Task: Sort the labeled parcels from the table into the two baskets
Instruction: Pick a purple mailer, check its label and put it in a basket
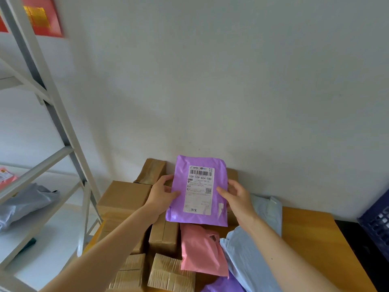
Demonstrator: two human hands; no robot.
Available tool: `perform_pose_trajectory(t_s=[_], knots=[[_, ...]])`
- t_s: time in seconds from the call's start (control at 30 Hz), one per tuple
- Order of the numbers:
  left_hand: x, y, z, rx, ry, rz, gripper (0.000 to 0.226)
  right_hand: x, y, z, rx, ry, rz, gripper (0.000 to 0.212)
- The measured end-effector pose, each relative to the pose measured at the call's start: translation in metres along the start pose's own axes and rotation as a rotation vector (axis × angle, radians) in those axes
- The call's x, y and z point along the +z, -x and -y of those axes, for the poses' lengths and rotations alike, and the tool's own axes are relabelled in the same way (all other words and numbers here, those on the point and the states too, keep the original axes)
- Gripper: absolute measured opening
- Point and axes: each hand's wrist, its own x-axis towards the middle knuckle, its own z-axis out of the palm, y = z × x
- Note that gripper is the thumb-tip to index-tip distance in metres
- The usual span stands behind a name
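— What lay closest to the lens?

— Your two forearms, reaching up from the bottom edge, with a small taped box [170, 272] between them. Beyond it your left hand [162, 192] and right hand [237, 199] held the purple mailer [219, 171] upright above the pile, clear of the table [309, 239]. Each thumb lay on the front face and the fingers curled round a side edge, so both hands were clamped on it.

— Was that a sound way to read it?

— I'd say yes. You had the shipping label [200, 190] turned square to your eyes, and neither thumb hid the big code line. To do this step well, you needed to hold the soft bag flat so the label did not crease, settle on the code, then pass the parcel to one hand for the drop. The only basket in view was the dark blue crate [376, 224] at the far right. The other was out of frame, so I could not tell which one this parcel called for.

— What could be read?

— Under the barcode, "109-109-A04-180"; lower left, "A04"; a QR code at the right; "淘宝" at the bottom. The logos on top and the address lines were too small to make out. Unsorted on the table, as far as I could see, were the cardboard boxes [124, 199], a pink mailer [202, 249] and a pale blue mailer [246, 260].
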Motion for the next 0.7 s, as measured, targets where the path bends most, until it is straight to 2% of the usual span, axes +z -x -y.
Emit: perform_pose_trajectory(t_s=[0.1,0.2,0.43,0.7], knots=[[0.012,-0.005,0.0,-0.01,0.007,0.013,0.047,-0.013,0.005,-0.001,-0.002,0.105,-0.003,0.042],[0.035,-0.008,0.001,0.002,-0.017,0.073,0.047,-0.033,0.01,-0.006,0.021,0.132,-0.058,0.049],[0.096,0.002,-0.007,0.03,-0.024,0.182,0.047,-0.091,0.04,-0.004,0.033,0.168,-0.203,0.045],[0.178,0.043,-0.058,0.099,-0.029,0.336,0.046,-0.181,0.102,0.012,-0.005,0.127,-0.365,0.042]])
